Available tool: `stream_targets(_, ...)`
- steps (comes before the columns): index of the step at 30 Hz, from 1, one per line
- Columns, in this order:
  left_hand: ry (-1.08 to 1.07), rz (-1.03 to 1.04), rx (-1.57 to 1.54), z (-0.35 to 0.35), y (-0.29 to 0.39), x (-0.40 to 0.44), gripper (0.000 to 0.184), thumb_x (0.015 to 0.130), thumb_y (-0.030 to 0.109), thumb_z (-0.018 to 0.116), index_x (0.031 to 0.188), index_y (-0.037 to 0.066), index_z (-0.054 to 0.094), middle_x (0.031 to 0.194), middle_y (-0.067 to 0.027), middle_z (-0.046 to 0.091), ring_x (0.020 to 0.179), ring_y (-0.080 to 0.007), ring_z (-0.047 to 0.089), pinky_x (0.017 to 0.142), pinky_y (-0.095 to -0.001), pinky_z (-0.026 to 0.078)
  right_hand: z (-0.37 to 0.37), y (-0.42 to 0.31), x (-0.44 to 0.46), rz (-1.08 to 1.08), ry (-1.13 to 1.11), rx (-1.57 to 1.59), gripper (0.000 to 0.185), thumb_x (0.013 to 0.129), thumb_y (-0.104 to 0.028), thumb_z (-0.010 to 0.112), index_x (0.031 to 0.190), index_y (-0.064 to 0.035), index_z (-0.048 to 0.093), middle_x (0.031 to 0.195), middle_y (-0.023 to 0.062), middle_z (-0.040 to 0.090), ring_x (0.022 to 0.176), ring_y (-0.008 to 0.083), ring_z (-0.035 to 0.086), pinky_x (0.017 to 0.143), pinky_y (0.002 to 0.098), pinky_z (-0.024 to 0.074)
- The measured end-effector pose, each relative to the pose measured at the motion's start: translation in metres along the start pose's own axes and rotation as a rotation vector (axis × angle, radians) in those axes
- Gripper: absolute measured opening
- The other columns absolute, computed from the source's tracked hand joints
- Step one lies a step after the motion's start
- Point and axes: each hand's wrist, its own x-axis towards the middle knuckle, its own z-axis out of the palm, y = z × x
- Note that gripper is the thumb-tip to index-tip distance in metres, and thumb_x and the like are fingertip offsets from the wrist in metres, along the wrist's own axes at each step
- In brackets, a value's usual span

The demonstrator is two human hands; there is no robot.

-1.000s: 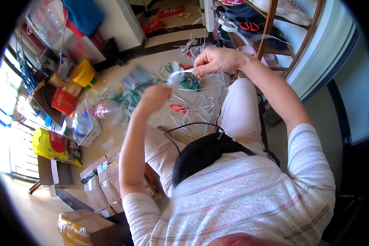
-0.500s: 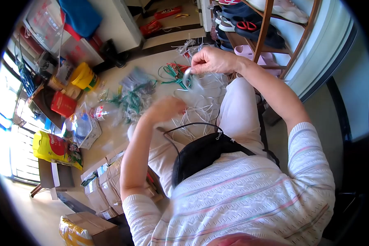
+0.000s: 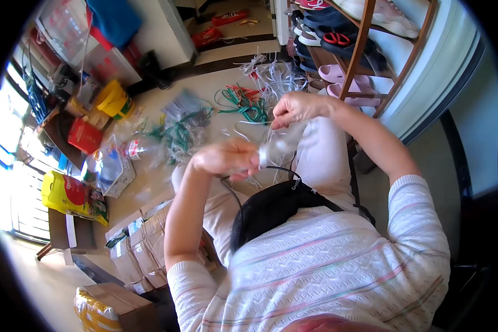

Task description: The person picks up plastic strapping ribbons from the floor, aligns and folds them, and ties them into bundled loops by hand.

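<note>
My left hand [image 3: 227, 157] is closed, its thumb and fingers pinching a folded white plastic strap [image 3: 263, 156] above my lap. Up and to the right, my right hand [image 3: 297, 108] has its fingers curled in a pinch, with a thin white strip showing at the fingertips. A pale smear of moving strap crosses the space between the hands, so its exact path is unclear. Beyond them on the floor lie a bundle of green straps [image 3: 252, 106] and a tangle of white straps [image 3: 276, 77]. To their left is a heap of greyish plastic strips [image 3: 185, 113].
A shoe rack [image 3: 357, 52] with several pairs of shoes stands at right. On the left are a yellow bucket [image 3: 114, 99], a white basket [image 3: 118, 180] with plastic bottles, and a yellow bag [image 3: 74, 196]. Flattened cardboard [image 3: 144, 249] lies beside my left leg.
My right hand has come down and slightly right from above the green straps. My left hand, blurred before, now pinches the white strap. The white loop formerly at my right fingertips no longer shows there.
</note>
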Motion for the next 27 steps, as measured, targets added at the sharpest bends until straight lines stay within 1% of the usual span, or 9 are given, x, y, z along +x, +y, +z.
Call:
stream_targets(3,0.079,-0.358,0.607,0.0,0.005,0.01,0.028,0.084,0.025,0.054,0.078,-0.003,0.057,0.059,-0.0064,0.053,0.05,-0.0134,0.051,0.044,-0.0261,0.041,-0.015,0.0,0.004,-0.065,0.216,-0.139,0.039,0.077,-0.037,0.065,0.06,-0.0031,0.057,0.049,0.0035,0.047,0.046,0.0102,0.04,0.045,0.03,0.0321)
stream_targets(5,0.318,-0.067,0.907,-0.022,-0.016,0.011,0.032,0.086,0.028,0.05,0.072,-0.001,0.055,0.056,-0.004,0.05,0.045,-0.0123,0.048,0.041,-0.0256,0.038,-0.022,-0.021,0.003,-0.088,0.355,-0.233,0.035,0.078,-0.034,0.064,0.064,-0.0025,0.059,0.05,0.0069,0.048,0.045,0.0124,0.041,0.045,0.0302,0.0327)
stream_targets(8,0.691,-0.166,1.134,-0.077,-0.039,0.008,0.031,0.087,0.026,0.046,0.07,0.002,0.053,0.054,-0.0026,0.047,0.042,-0.0108,0.046,0.038,-0.0246,0.036,-0.002,-0.045,0.002,-0.258,0.49,-0.091,0.03,0.083,-0.03,0.059,0.069,-0.0035,0.062,0.054,0.0067,0.054,0.048,0.0135,0.048,0.048,0.0293,0.0374)
stream_targets(10,0.933,-0.081,0.301,-0.077,-0.027,0.005,0.027,0.088,0.022,0.044,0.071,0.003,0.053,0.054,-0.0024,0.047,0.042,-0.0111,0.045,0.038,-0.0239,0.036,0.022,-0.049,-0.004,-0.259,0.35,0.01,0.025,0.087,-0.026,0.055,0.082,-0.002,0.062,0.07,0.0041,0.062,0.063,0.0082,0.053,0.058,0.0238,0.0417)
stream_targets(12,0.894,0.123,-0.046,-0.063,-0.006,-0.001,0.024,0.089,0.02,0.043,0.079,0.0,0.053,0.055,-0.004,0.045,0.042,-0.0127,0.044,0.04,-0.0232,0.035,0.046,-0.025,0.0,-0.363,0.269,0.007,0.026,0.089,-0.027,0.051,0.086,-0.0027,0.062,0.064,0.0005,0.057,0.057,0.0078,0.048,0.053,0.0231,0.0388)
stream_targets(17,0.545,0.329,-0.306,-0.039,0.009,-0.009,0.019,0.08,0.014,0.043,0.081,-0.004,0.051,0.054,-0.0087,0.042,0.043,-0.0179,0.042,0.043,-0.0278,0.034,0.038,0.0,-0.008,0.093,-0.066,0.412,0.032,0.089,-0.03,0.05,0.079,-0.0026,0.062,0.056,-0.0024,0.048,0.05,0.0058,0.04,0.048,0.0204,0.0333)
stream_targets(20,0.618,0.159,-0.136,-0.026,0.021,0.002,0.018,0.075,0.012,0.042,0.08,-0.004,0.051,0.053,-0.0089,0.04,0.043,-0.018,0.042,0.043,-0.0279,0.034,0.035,0.009,-0.004,0.156,-0.137,0.441,0.033,0.088,-0.032,0.051,0.077,-0.0032,0.062,0.052,-0.0034,0.044,0.046,0.004,0.038,0.044,0.0186,0.03)
stream_targets(24,0.649,0.234,0.006,-0.017,0.026,0.01,0.02,0.079,0.015,0.042,0.071,-0.002,0.05,0.053,-0.0061,0.046,0.045,-0.0159,0.047,0.046,-0.0273,0.037,0.031,0.017,-0.007,0.182,-0.081,0.412,0.032,0.087,-0.034,0.053,0.077,-0.004,0.062,0.053,-0.0024,0.048,0.044,0.0047,0.042,0.04,0.02,0.0326)
stream_targets(27,1.109,0.177,0.625,-0.029,0.018,0.015,0.022,0.082,0.015,0.042,0.074,-0.002,0.053,0.055,-0.0045,0.05,0.047,-0.0128,0.05,0.046,-0.0264,0.039,0.033,-0.005,-0.02,0.184,-0.053,0.462,0.031,0.087,-0.032,0.053,0.075,-0.004,0.061,0.056,-0.0017,0.051,0.043,0.0049,0.045,0.04,0.0197,0.0358)
